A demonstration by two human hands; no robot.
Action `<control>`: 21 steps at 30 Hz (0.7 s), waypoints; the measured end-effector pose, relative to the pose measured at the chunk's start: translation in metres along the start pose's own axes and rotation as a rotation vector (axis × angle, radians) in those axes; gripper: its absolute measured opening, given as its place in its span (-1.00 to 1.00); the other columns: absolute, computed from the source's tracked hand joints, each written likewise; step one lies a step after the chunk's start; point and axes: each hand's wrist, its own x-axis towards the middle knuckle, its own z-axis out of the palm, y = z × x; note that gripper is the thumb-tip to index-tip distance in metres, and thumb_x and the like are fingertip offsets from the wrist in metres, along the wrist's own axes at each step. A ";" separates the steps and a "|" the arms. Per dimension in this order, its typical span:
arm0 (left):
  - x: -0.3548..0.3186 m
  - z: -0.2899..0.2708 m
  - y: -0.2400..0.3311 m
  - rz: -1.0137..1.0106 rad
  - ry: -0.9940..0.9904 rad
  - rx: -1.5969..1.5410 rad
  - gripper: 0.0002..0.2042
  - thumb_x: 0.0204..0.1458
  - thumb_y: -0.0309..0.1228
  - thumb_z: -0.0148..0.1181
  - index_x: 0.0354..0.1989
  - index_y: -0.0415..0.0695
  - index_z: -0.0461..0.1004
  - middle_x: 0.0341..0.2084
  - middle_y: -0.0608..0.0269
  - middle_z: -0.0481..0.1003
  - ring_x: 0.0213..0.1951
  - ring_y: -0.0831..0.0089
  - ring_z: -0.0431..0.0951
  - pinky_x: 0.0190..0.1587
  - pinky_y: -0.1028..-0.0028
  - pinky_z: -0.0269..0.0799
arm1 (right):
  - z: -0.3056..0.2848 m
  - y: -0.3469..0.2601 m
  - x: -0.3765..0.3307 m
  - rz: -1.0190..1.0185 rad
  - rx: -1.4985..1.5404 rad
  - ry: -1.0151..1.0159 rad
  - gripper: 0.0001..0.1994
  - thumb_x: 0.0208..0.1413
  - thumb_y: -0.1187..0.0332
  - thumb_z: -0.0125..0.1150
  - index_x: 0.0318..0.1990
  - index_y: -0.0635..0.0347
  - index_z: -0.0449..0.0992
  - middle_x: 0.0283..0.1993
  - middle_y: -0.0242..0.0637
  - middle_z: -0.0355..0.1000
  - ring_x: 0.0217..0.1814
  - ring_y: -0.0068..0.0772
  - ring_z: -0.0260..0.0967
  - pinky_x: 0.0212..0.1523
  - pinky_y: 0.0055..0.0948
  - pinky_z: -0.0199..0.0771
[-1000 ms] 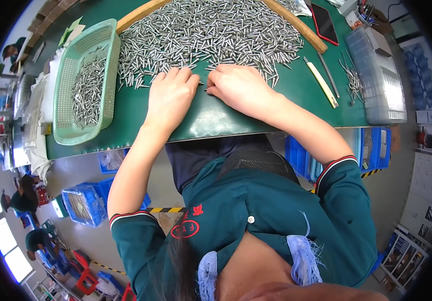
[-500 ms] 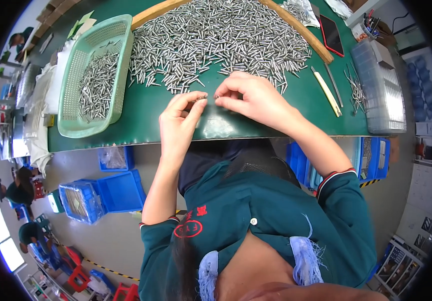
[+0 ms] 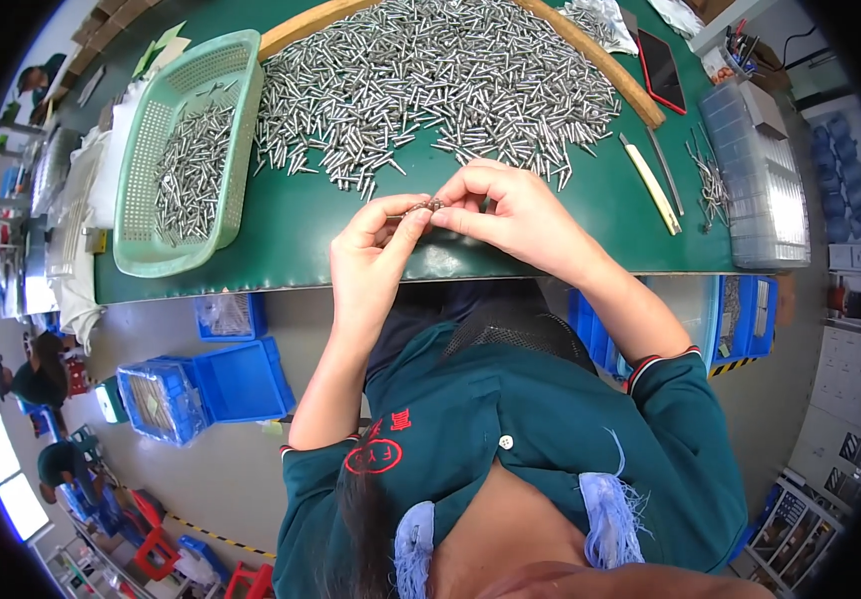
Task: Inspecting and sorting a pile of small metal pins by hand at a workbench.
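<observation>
Just above the near edge of the green table, my left hand (image 3: 378,238) and my right hand (image 3: 506,212) meet at the fingertips. Each is closed in a pinch, thumb against fingers. Between the tips are small metal pins (image 3: 433,206), partly covered by the fingers; how many each hand holds cannot be made out. Beyond the hands spreads a large heap of silvery metal pins (image 3: 430,85), its loose front edge close to my right fingers. To the left, a light green perforated basket (image 3: 239,165) holds a smaller batch of the same pins (image 3: 194,170).
Wooden strips (image 3: 610,70) border the heap. At right lie a cream-handled tool (image 3: 653,188), thin metal rods (image 3: 710,185), a red-edged phone (image 3: 661,70) and a clear plastic case (image 3: 765,180). Blue bins (image 3: 241,379) stand below the table; co-workers appear at far left.
My hands have come together, closing the gap between their fingertips, and have shifted slightly toward me. A few pins at the heap's front edge lie differently.
</observation>
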 end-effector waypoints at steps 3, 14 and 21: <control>0.000 0.001 -0.001 0.009 -0.002 -0.029 -0.84 -0.02 -0.56 0.12 -0.24 -0.27 0.47 -0.38 0.26 0.51 -0.35 0.62 0.47 -0.26 0.65 0.39 | 0.001 0.002 0.000 -0.019 0.024 0.001 -0.87 -0.03 0.40 0.19 -0.38 0.28 0.48 -0.43 -0.44 0.28 -0.46 -0.73 0.24 -0.46 -0.69 0.24; 0.003 0.004 -0.004 0.326 0.083 0.416 -0.79 -0.09 -0.55 0.17 -0.22 -0.14 0.50 -0.42 0.23 0.50 -0.41 0.55 0.50 -0.36 0.59 0.40 | 0.003 0.003 0.000 0.122 0.206 0.000 -0.81 -0.01 0.32 0.17 -0.33 0.27 0.48 -0.47 -0.39 0.40 -0.49 -0.64 0.29 -0.44 -0.61 0.32; 0.005 0.008 0.009 0.572 0.023 0.772 -0.76 -0.15 -0.59 0.18 -0.23 -0.18 0.49 -0.46 0.21 0.46 -0.44 0.47 0.49 -0.38 0.56 0.40 | 0.006 0.018 0.000 0.349 0.694 -0.053 -0.78 0.08 0.23 0.09 -0.33 0.22 0.46 -0.51 -0.53 0.30 -0.58 -0.82 0.14 -0.61 -0.84 0.08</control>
